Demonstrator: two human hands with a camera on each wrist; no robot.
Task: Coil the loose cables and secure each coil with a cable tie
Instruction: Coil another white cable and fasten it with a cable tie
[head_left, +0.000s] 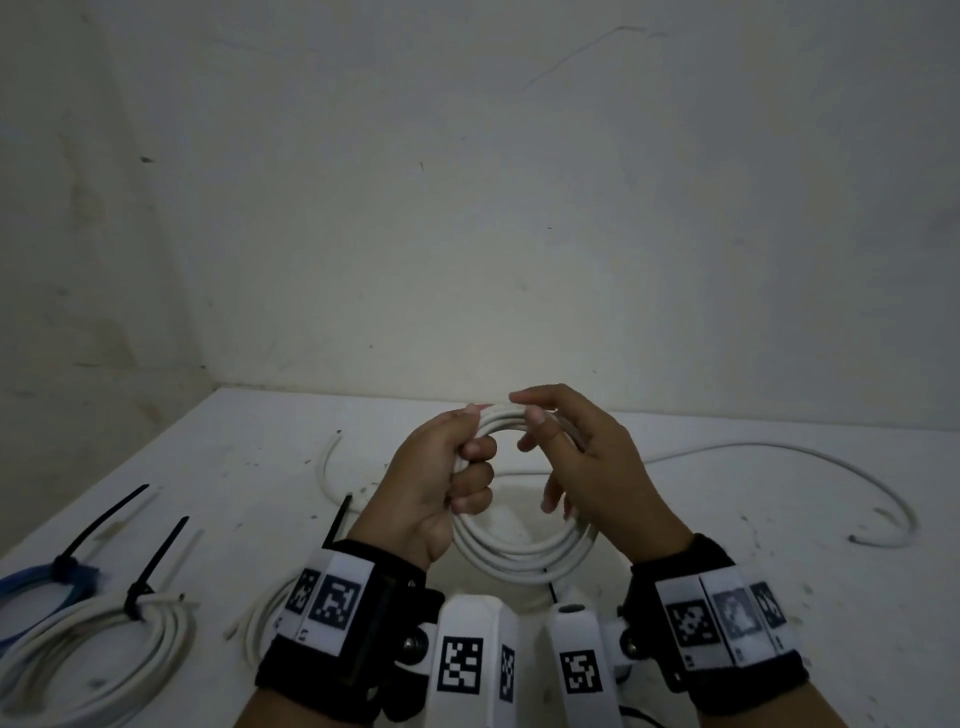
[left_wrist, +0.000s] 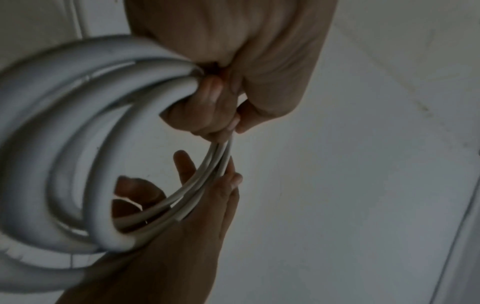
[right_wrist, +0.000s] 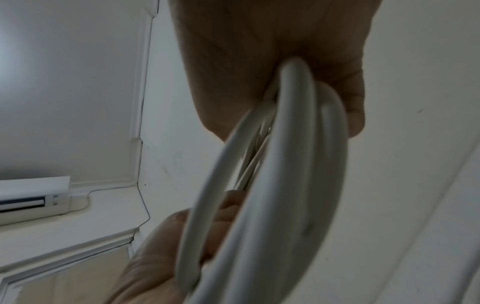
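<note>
A white cable coil is held up over the white table. My left hand grips the coil's left side, fingers curled round the loops. At the coil's top my right hand pinches the cable between thumb and forefinger; its other fingers hang loose. From the right hand the cable's loose tail runs right across the table and curls back at its end.
At the left lie a white coil bound with a black cable tie and a blue coil, also tied. A loose black tie and short white cable lie near my left wrist. A wall stands close behind.
</note>
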